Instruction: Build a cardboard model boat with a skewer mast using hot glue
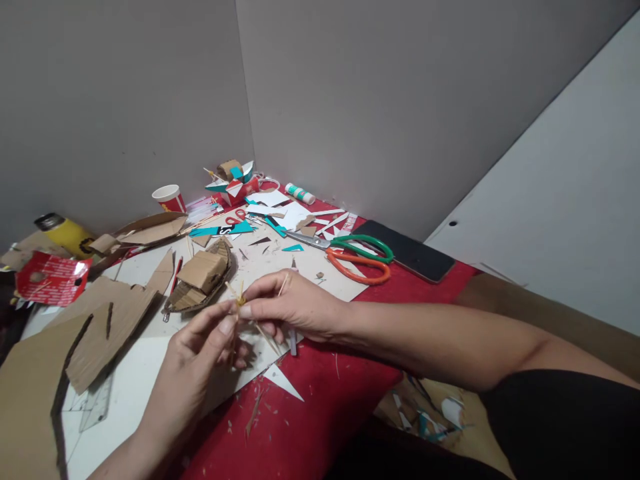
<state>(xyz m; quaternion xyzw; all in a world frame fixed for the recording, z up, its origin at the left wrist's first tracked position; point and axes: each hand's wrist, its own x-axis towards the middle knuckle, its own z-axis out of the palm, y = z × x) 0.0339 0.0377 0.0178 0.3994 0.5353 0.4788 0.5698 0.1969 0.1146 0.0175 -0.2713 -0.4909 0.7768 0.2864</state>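
Red cloth (320, 427) is spread at near centre, w/ a pale sheet (150, 353) laid across centre & L; cut cardboard (40, 373) is set at near L. Scissors (327, 244) are laid at far R of the sheet, handles toward the cloth's R side. Over the sheet's near edge, the L hand (195, 350) is curled, thumb & index pinched on thin sticks (267, 337) by their crossing; by the R hand (300, 303), the same sticks are gripped b/w thumb & index at the join. A small cardboard boat (203, 273) is placed just beyond the L hand. For a sound join, the crossing should prob. be pinned firmly by the L fingers while the wrap is worked by the R, w/ tension kept even & light, as such thin wood could be snapped. The sticks are pale, straight, splayed at angles, partly hidden by fingers. At the crossing a tiny yellow wrap (241, 301) is seen, bunched; band or thread can't be told.
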